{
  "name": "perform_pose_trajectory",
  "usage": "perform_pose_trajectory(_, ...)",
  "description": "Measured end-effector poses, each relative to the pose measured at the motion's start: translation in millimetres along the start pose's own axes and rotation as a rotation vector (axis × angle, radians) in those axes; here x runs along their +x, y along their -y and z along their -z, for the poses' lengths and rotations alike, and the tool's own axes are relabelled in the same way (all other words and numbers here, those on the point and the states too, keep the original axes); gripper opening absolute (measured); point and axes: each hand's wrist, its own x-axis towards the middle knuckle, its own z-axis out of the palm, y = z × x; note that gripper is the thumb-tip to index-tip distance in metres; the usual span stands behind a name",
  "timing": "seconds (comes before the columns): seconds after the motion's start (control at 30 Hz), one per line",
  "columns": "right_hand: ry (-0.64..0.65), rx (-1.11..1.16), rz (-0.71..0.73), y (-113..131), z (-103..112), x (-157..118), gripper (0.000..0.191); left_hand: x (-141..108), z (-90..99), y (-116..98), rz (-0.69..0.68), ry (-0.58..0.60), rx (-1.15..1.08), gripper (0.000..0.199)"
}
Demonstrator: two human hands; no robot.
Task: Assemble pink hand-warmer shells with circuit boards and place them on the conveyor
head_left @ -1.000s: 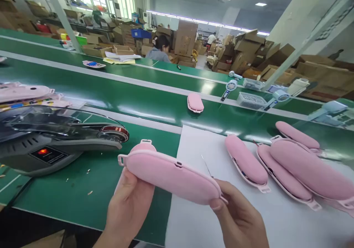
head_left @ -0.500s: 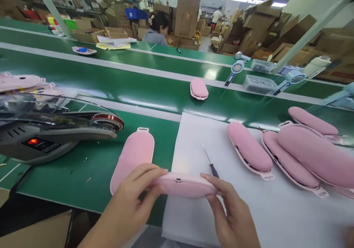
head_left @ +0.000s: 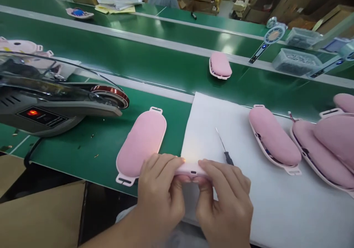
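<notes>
A pink oval shell [head_left: 191, 170], seen edge-on with a small port in its rim, is pinched between both my hands. My left hand [head_left: 160, 189] grips its left part, thumb underneath and fingers on top. My right hand [head_left: 225, 192] holds the right part the same way, and the two thumbs nearly meet below the port. Most of the shell is hidden by my fingers. A warm glow shows by my left fingertips. Beyond my right hand lies a thin screwdriver [head_left: 228, 157] with a dark handle. To the left, near my left hand, rests another pink oval shell [head_left: 142, 143] with strap loops.
White sheet [head_left: 276, 203] covers the right of the green bench. Several pink shells [head_left: 273, 135] lie on it. A grey machine [head_left: 63, 111] with a lit red switch stands left. Farther back are a pink shell [head_left: 220, 64], handheld fans [head_left: 273, 36] and a parts box [head_left: 295, 62].
My hands have moved closer together along the shell, with thumbs now meeting beneath its port. The view has tilted downward and shifted left, so the bench things appear higher and farther right.
</notes>
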Motion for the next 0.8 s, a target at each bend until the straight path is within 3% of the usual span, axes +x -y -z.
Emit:
perform_pose_trajectory(0.13,0.095,0.012,0.073,-4,5,7,0.016,5,6.9,4,0.018,0.076,-0.071,0.018)
perform_pose_trajectory(0.3,0.203,0.064,0.121,-9,16,2,0.03,-4,15.8,8,-0.022,0.166,-0.084,0.033)
perform_pose_trajectory(0.5,0.242,-0.018,0.042,-20,24,-14,0.042,-17,26.7,15,0.017,0.146,-0.032,0.036)
perform_pose_trajectory(0.6,0.298,-0.005,0.134,-35,30,-20,0.042,-19,30.6,27,-0.04,0.137,-0.094,0.03)
perform_pose_trajectory(0.7,0.241,0.109,0.196,-46,30,-2,0.035,7,27.5,37,-0.112,0.081,-0.137,0.024)
perform_pose_trajectory(0.77,0.196,0.152,0.016,-49,21,33,0.024,43,26.4,33,-0.168,0.015,-0.104,0.022)
perform_pose_trajectory(0.8,0.221,0.15,-0.164,-50,13,57,0.022,64,27.6,28,-0.204,-0.051,-0.077,0.019)
